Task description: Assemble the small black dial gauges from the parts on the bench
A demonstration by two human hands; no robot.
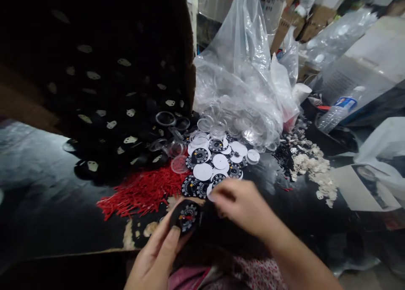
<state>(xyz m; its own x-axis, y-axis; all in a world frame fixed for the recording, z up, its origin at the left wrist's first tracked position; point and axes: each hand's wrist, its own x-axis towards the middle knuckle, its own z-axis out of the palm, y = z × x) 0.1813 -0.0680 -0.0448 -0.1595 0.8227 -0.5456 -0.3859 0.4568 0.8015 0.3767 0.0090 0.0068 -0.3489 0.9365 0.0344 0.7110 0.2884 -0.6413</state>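
Note:
My left hand [161,247] grips a small black round case with a dial face [189,217] and a red pointer, tilted up near the table's front edge. Just right of it is my right hand [236,201], its fingers curled together at the near edge of a pile of printed dial discs [200,155]. A white disc edge shows by those fingertips; whether they pinch it cannot be made out. Some discs lie printed black side up, others plain white side up. Left of the pile spreads a heap of thin red pointers [142,191].
A large dark box of black cases with pale tabs [129,140] leans at the left. Behind the discs sits a plastic bag of clear round covers [240,117]. To the right are small off-white parts [313,165], a plastic bottle [340,108] and an open white box [363,186].

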